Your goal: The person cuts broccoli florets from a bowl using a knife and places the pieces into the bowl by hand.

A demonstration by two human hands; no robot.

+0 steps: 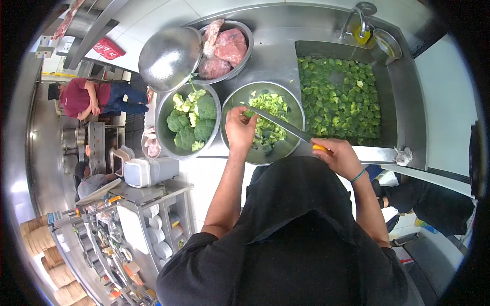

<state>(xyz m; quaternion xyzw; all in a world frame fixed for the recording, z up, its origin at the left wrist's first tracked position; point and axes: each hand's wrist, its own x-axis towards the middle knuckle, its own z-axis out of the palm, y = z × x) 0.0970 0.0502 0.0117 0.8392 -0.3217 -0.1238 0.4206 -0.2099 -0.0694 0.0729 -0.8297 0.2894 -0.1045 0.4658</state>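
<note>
My right hand [337, 156] is closed around the orange-yellow handle of a long knife [282, 123]. Its blade slants up and left across a steel bowl [302, 115] of chopped green broccoli pieces [271, 104]. Over that bowl's left rim is my left hand [241, 127], fingers bent together close to the blade's tip. Whatever those fingers may pinch is too small to make out. Just left stands a second steel bowl [162, 122] with large broccoli heads [205, 108] and pale stalks in it.
Broccoli florets [339, 97] fill the water-filled sink [390, 102] on the right, below a faucet [353, 23]. Behind the bowls, raw meat [230, 46] sits in a basin beside a domed steel lid [170, 58]. A wire rack [148, 204] and two people are at left.
</note>
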